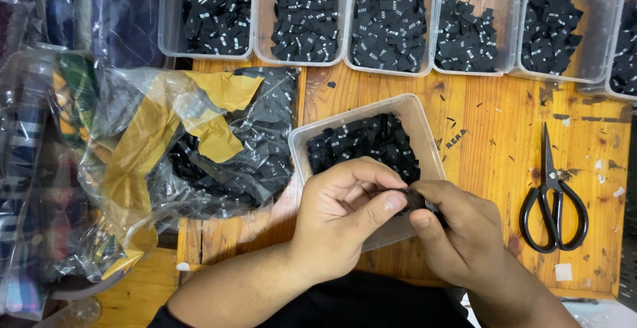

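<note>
- Nearest to us, at six o'clock, our left hand [342, 218] and right hand [464, 235] meet over the near rim of the clear tub [431, 135]. Both sets of fingers are pinched shut on a small black bundle of labels [418, 200], left thumb pressed on top, right thumb beside it.
- The bundle sits between the two thumbs, just above the tub's front edge; we cannot tell how many labels are in it.
- Just beyond the hands, toward twelve o'clock, the tub holds a loose layer of black woven labels [365, 142], heaped toward its back wall. We judge it partly filled.
- At nine o'clock lies a crumpled plastic bag [219, 149] with yellow-brown tape, torn open and still holding many black labels. By our reading, a good share of the sorting is left.
- At three o'clock black scissors [553, 192] lie closed on the wooden table [491, 122], apart from both hands.
- Farthest, along twelve o'clock, stands a row of clear bins [391, 23], each already well stocked with black labels, which suggests much has been sorted.
- Far at nine o'clock, folded fabric in plastic [33, 169] is stacked at the table's edge.
</note>
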